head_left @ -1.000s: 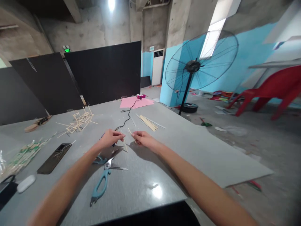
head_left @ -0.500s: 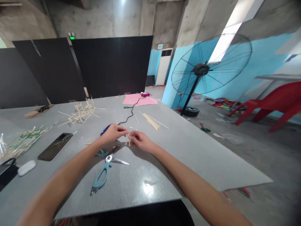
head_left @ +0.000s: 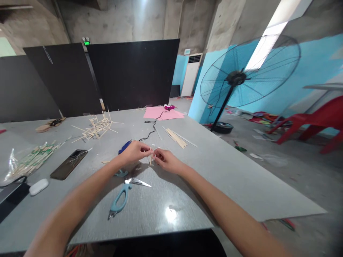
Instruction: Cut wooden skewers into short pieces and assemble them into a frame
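Observation:
My left hand (head_left: 138, 151) and my right hand (head_left: 166, 160) meet above the middle of the table. Both have their fingertips pinched on a small piece made of thin wooden sticks (head_left: 150, 160), whose lower ends point down toward the tabletop. The fingers hide how the sticks join. Below my left forearm lie open scissors (head_left: 120, 198) with light blue handles, one handle partly covered by the arm. Just behind my left wrist is a blue object (head_left: 125, 146) on a black cord, partly hidden.
A framework of wooden sticks (head_left: 98, 127) stands back left. Loose sticks (head_left: 177, 138) lie beyond my right hand. At left are a phone (head_left: 69, 164), a white case (head_left: 39, 187) and packaged sticks (head_left: 40, 157). Pink paper (head_left: 158, 112) lies at the back; a fan (head_left: 235, 78) stands right.
The whole view has shifted slightly, so things appear further right. Both hands still pinch the stick piece, with the fingertips now closer together.

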{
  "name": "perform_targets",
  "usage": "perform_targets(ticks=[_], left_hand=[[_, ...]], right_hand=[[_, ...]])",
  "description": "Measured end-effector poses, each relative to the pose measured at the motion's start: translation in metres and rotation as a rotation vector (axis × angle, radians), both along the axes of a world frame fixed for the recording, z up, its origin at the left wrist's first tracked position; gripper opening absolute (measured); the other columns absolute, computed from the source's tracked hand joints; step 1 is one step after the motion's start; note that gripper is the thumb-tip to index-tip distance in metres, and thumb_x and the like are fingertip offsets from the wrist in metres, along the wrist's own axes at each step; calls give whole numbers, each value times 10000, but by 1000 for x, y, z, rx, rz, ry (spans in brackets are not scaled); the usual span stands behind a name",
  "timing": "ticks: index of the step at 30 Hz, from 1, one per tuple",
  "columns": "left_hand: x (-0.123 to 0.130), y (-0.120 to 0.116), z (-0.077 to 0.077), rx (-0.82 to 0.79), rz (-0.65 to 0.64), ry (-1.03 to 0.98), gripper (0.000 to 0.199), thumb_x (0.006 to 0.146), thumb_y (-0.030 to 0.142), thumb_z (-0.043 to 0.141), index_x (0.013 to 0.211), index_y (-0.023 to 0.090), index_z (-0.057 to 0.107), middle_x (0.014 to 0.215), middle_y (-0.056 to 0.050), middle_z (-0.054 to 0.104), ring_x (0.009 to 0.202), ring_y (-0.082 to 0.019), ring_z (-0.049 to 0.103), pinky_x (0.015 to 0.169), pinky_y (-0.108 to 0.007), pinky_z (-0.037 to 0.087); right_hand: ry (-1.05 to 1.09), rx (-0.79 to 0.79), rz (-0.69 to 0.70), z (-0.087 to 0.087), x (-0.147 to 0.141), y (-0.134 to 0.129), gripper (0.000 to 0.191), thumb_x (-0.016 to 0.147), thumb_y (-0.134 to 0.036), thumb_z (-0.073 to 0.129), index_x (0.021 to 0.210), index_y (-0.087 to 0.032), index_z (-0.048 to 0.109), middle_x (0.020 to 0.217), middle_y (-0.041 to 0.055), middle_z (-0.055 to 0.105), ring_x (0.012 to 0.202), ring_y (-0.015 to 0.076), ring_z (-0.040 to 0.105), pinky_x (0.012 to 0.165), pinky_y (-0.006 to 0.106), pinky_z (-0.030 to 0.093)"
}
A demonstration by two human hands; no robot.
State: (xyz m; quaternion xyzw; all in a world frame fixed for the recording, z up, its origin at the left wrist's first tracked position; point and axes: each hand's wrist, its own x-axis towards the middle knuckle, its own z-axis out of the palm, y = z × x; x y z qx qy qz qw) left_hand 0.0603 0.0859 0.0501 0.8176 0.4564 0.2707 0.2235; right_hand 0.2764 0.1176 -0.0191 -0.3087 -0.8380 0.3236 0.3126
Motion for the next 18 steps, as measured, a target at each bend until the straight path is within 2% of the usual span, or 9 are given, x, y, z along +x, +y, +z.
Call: perform_targets(ticks=[4,7,13,15,18], left_hand=[[1,-3,1,-11,51,3,406,914,493,616,733,159,760,610,8,572,627,-134,470,601,-248,331],[4,-6,0,-42,52,-2,371,909,475,632,812,155,792,675,-20,660,681,-154,544,627,-247,380],[5,-9,0,-55,30,-49,246,894,354,649,908,168,810,772,-42,751,699,-149,621,637,-242,435],[4,-11,5,-147,31,-84,254,885,364,665,924,156,807,803,-64,770,678,-143,634,624,-238,459],[2,-14,12,-341,11,-143,337,886,454,678,898,141,800,889,-109,795,664,-138,667,587,-230,478]], right_hand=[[13,31,15,1,-1,-1,205,959,-394,580,886,-204,603,768,17,633,652,151,538,614,288,404],[52,18,25,-2,-5,-3,238,927,-422,627,838,-201,624,732,26,638,630,157,528,595,292,406],[31,53,52,-4,-9,-4,337,970,-418,512,783,-208,698,678,30,657,620,167,539,601,299,405],[9,93,49,-1,-6,-4,324,979,-389,497,819,-215,717,715,36,683,636,171,564,608,300,415],[1,240,20,3,-1,-2,342,1009,-378,471,867,-225,741,778,56,708,669,183,596,642,317,438]])
